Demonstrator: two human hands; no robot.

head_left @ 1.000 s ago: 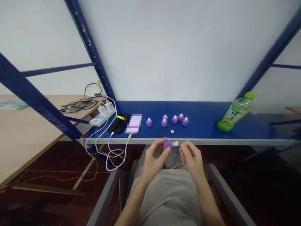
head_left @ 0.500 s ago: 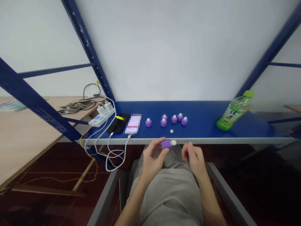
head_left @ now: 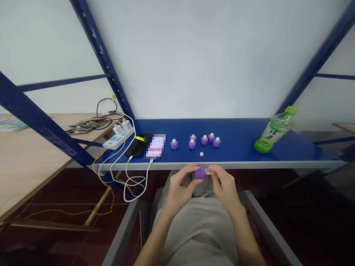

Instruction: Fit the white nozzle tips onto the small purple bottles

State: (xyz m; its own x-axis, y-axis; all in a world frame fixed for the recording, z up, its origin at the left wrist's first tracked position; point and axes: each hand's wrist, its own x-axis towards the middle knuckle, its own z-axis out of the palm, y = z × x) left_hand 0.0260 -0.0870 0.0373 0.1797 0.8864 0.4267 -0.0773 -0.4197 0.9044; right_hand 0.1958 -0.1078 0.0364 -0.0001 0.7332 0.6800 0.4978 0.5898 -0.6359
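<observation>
My left hand (head_left: 180, 184) pinches a small purple cap (head_left: 200, 172) just below the front edge of the blue shelf (head_left: 244, 147). My right hand (head_left: 223, 183) has closed its fingertips on the cap's white end from the right. Both hands hover over my lap. On the shelf behind them stand several more purple caps with white tips (head_left: 204, 140), and a lone small white piece (head_left: 201, 154) lies near the edge.
A green drink bottle (head_left: 273, 131) stands at the shelf's right. At the left lie a black phone (head_left: 137, 146), a second phone with a blurred screen (head_left: 155, 146) and a white power strip (head_left: 116, 137) with cables hanging over the edge. Blue rack posts frame both sides.
My right hand had drawn away from the cap half a second ago; it has come back and now grips the white end. The cap has dropped slightly lower.
</observation>
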